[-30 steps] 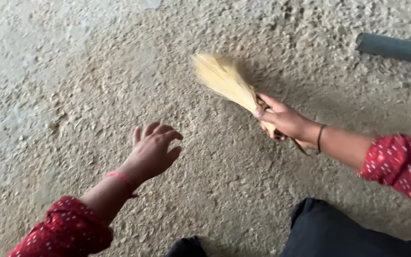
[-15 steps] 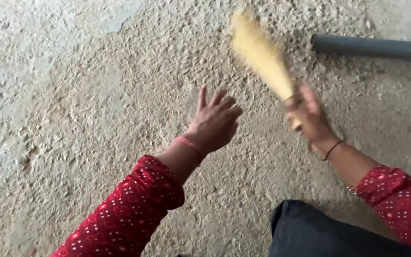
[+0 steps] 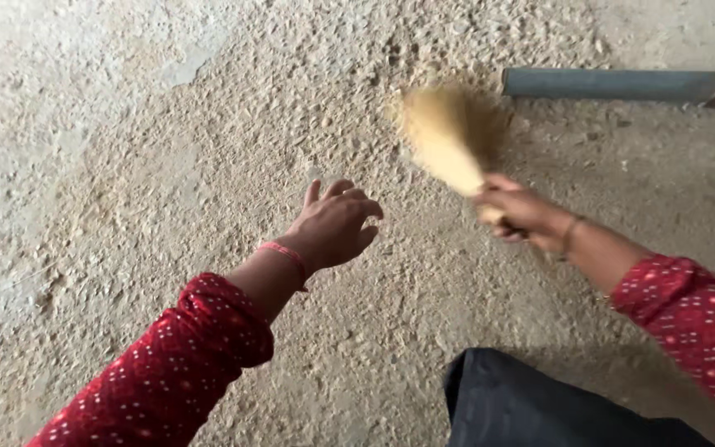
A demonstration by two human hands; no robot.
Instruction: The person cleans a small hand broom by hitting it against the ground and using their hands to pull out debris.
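At centre right, the right hand (image 3: 521, 213) closes around a short straw-coloured hand broom (image 3: 444, 141), bristles motion-blurred. The left hand (image 3: 334, 223) hovers mid-frame, loosely open, empty. A grey metal pipe (image 3: 610, 84) is cut off upper right.

The straw broom (image 3: 444, 136) in the upper middle of the frame is smeared by motion blur, its bristle ends indistinct. The right hand (image 3: 519, 213) gripping it is blurred too, hiding the handle. The grey pipe (image 3: 610, 84) runs off the right edge.
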